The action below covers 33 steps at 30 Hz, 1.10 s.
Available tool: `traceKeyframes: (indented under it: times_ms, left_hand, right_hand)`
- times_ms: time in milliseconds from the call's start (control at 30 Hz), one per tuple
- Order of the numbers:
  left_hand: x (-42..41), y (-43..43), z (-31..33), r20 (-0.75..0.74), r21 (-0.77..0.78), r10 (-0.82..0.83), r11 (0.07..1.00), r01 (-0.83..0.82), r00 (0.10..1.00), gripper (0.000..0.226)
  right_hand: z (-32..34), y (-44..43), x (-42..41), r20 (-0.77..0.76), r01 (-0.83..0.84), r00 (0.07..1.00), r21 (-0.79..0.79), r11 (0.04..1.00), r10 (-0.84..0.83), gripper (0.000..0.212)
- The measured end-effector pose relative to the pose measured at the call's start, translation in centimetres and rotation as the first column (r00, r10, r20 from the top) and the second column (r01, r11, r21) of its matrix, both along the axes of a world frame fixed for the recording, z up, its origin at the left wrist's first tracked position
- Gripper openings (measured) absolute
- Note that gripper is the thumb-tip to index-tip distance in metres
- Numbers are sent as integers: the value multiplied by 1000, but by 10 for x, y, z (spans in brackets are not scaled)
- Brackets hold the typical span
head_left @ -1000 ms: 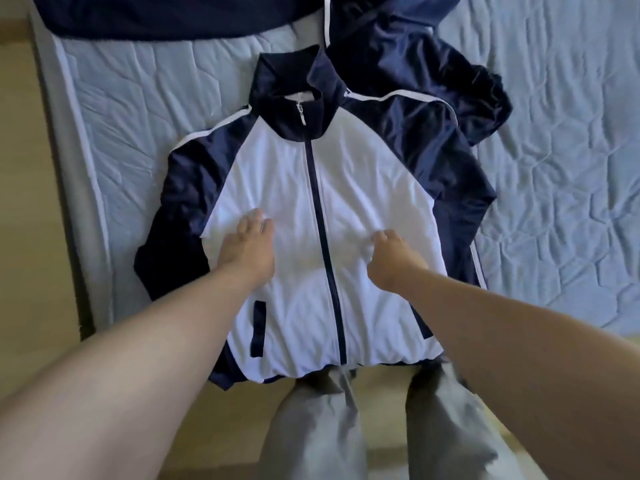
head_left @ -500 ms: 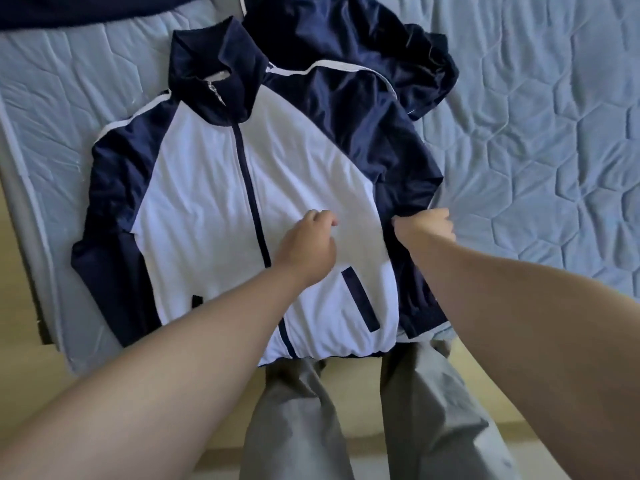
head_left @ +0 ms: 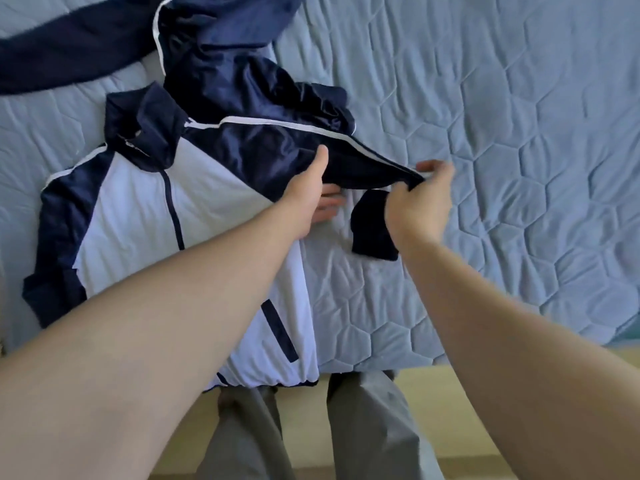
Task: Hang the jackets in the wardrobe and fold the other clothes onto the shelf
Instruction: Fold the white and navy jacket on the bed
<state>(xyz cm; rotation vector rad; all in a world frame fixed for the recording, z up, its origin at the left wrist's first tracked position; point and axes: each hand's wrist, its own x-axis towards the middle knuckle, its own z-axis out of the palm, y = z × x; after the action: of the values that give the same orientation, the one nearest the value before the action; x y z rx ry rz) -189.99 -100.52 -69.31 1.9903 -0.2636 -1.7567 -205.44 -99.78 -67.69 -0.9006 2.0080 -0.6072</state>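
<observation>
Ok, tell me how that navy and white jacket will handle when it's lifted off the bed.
Probably floppy: the sleeve drapes between the left hand and right hand, its cuff dangling. Likely light: a fingertip pinch holds it up. The shiny navy fabric may be slippery, so the jacket could slide from a loose grip.

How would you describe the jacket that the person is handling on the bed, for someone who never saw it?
On the pale blue quilted bed, look at the near edge, before the person's legs. The jacket lies flat there, zipped. Unlike the crumpled navy garment behind it, it has a white front with navy sleeves, and the left hand and right hand hold one sleeve up.
</observation>
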Motion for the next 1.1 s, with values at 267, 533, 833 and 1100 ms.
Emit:
traceKeyframes:
  times_ms: [267,533,833,1100]
  left_hand:
    - [10,-42,17,-31,190,-258,947,259,966,90]
    - [64,-24,0,326,208,-478,878,431,816,12]
    - [151,60,-6,141,77,152,984,-163,978,31]
    - [202,148,-33,433,288,-179,956,53,884,15]
  right_hand:
    - [60,52,45,338,-480,809,-91,872,481,51]
    - [58,146,112,589,-622,651,52,781,479,37]
    - [25,218,179,562,-621,742,370,691,366,31]
    - [3,249,207,360,-762,452,632,144,816,60]
